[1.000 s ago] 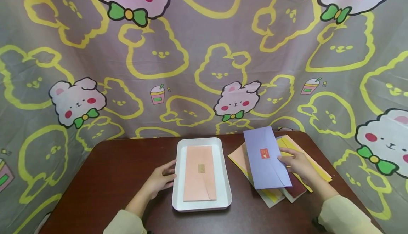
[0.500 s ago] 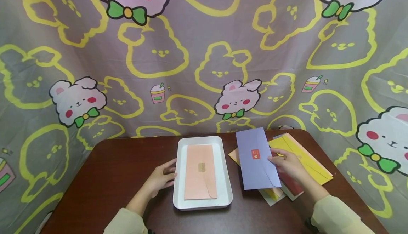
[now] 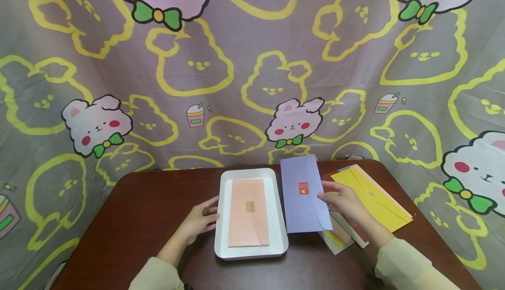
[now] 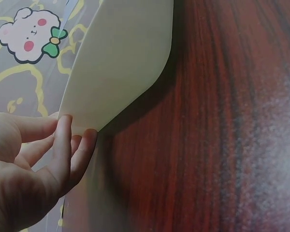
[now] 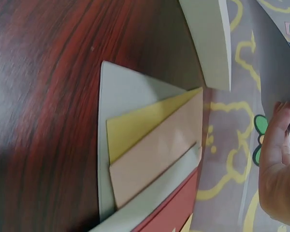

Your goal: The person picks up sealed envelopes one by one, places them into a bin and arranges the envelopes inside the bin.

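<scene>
Clock centred on the white tray (image 3: 276,239), read from the head view. Right hand (image 3: 344,203) out toward 3, fingers pinching the lavender envelope (image 3: 301,211) by its 3 o'clock edge. Envelope held up off the desk (image 3: 158,211), just beside the tray or slightly over its rim; cannot tell which. Left hand (image 3: 198,220) at 9, fingers fairly straight, tips touching the tray's outer wall. Peach envelope (image 3: 248,228) flat inside the tray. Loose pile (image 5: 154,150) farther out at 3, yellow envelope (image 3: 376,200) uppermost there. Risks, my judgement: gripped at one edge only, the lavender envelope could pivot or slip if the pinch eases; carried low toward 9, it might snag the raised rim or knock the peach one askew; too firm a left-hand push could slide the tray; a dipping right forearm (image 3: 379,230) might scatter the pile.
</scene>
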The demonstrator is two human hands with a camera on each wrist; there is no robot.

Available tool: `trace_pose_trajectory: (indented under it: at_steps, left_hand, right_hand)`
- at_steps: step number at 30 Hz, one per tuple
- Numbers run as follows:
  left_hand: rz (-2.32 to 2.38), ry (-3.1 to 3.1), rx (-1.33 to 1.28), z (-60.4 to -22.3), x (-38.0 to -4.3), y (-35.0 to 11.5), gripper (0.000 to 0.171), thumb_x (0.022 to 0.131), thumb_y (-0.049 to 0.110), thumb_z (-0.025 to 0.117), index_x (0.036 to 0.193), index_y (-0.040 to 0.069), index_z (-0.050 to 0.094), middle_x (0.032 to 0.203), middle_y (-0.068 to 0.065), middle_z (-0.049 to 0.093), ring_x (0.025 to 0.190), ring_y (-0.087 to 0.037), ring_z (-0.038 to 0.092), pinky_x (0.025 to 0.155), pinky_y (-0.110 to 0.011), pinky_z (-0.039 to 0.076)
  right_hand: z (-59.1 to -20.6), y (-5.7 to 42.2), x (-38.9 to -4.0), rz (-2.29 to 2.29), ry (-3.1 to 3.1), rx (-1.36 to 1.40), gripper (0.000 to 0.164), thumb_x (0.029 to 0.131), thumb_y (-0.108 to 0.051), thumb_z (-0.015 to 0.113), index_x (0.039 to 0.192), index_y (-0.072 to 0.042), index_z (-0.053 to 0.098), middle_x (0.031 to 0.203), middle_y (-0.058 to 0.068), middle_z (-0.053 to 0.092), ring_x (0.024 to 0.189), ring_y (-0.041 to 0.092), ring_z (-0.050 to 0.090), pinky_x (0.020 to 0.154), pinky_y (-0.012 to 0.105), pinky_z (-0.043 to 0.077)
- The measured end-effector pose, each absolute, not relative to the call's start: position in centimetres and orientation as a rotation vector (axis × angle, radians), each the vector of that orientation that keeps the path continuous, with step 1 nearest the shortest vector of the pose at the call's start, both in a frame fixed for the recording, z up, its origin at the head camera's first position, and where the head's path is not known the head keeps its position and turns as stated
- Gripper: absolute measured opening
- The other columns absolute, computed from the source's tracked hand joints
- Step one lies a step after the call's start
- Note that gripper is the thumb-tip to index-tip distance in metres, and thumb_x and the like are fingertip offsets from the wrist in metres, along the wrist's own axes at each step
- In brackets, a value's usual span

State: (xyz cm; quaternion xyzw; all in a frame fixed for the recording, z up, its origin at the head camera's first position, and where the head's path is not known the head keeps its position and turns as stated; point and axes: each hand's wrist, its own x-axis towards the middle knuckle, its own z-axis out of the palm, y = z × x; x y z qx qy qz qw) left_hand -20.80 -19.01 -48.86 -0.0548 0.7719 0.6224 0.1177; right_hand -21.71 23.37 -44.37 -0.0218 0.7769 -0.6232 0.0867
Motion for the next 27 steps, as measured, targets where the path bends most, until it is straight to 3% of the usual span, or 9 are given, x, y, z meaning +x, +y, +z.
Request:
trace_pose_trajectory:
  at_steps: [15,27]
  left_hand:
    - [1.792,2.283,-0.172,-48.5,-20.7,-18.8,0.059,0.096,-0.006,0.065,0.152,0.003,0.048,0.127,-0.026,0.062,0.095,-0.027,0.068,0.078,-0.042,0.061]
    - [1.799,2.275,-0.157,-48.7,-20.6,-19.0,0.059,0.097,-0.005,0.065,0.152,0.003,0.047,0.127,-0.026,0.062,0.096,-0.026,0.067,0.078,-0.041,0.061]
  right_hand:
    - [-45.3,20.4,-22.4,-1.943,2.272,-0.081,0.059,0.098,-0.013,0.071,0.146,0.011,0.046,0.116,0.021,0.072,0.093,0.026,0.074,0.080,0.043,0.060]
    - [-45.6,17.4,-22.7,-1.944,2.263,-0.044,0.052,0.096,-0.008,0.071,0.141,0.009,0.051,0.102,0.018,0.075,0.083,0.023,0.073,0.076,0.039,0.061]
